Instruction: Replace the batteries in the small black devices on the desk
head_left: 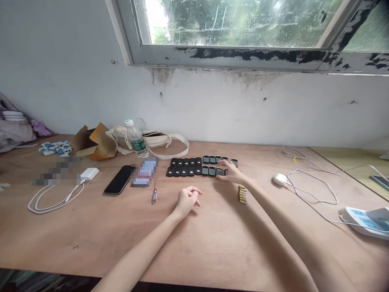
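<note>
Two rows of small black devices lie at the back middle of the wooden table. Those on the left are plain black covers with a small light mark; those on the right show grey screens. My right hand reaches over the right-hand rows, its fingers apart around one device in the front row; whether it grips it is unclear. My left hand rests on the table in front of the black covers, fingers loosely curled, nothing visible in it. Several small batteries lie side by side just below my right wrist.
Left of the rows are a small screwdriver, a black phone, a white charger, a bottle, a strapped bag and an open box. On the right lie white cables and a power strip.
</note>
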Demonstrator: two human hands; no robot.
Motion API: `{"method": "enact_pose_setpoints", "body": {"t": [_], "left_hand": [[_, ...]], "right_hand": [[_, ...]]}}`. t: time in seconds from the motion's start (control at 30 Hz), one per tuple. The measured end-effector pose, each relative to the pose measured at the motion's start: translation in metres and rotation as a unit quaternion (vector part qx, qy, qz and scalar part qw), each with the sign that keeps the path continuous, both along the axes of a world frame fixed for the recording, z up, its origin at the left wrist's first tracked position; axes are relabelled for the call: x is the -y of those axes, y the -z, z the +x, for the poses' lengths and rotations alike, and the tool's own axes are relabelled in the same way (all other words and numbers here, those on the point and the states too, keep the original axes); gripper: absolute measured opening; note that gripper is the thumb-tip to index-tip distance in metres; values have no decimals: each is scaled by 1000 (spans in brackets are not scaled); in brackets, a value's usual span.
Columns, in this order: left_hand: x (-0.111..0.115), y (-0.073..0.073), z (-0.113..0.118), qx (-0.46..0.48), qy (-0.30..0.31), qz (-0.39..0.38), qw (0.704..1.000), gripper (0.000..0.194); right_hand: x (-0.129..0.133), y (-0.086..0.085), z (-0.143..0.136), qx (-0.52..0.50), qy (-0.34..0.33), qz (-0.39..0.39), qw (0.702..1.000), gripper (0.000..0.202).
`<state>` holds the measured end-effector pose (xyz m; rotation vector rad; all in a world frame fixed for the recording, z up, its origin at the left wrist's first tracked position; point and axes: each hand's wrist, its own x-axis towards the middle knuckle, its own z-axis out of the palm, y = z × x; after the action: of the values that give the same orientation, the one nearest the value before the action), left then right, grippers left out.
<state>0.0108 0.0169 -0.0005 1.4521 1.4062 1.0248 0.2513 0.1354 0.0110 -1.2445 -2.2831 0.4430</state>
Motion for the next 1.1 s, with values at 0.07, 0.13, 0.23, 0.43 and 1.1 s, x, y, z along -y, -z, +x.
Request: {"method": "enact_pose_setpoints", "body": {"t": [0.07, 0.13, 0.23, 0.43, 1.1], "left_hand": [[-1, 1, -1, 1, -13, -4, 1000, 43], [-2, 2, -3, 4, -19, -2, 1000, 43], [-3, 2, -3, 34, -35, 3, 999, 39], [-5, -1, -3, 114, 2, 0, 993, 55], [-8, 1, -11, 92, -127, 48, 986, 29]], "right_hand": [[3, -1, -9, 9, -1, 11, 1000, 51], [4, -2, -18, 35, 4, 27, 999, 51], [4, -3, -29, 69, 13, 43, 997, 52], [-2, -5, -36, 78, 30, 1, 996, 52], [123, 7, -47, 38, 33, 15, 999, 66]]}}
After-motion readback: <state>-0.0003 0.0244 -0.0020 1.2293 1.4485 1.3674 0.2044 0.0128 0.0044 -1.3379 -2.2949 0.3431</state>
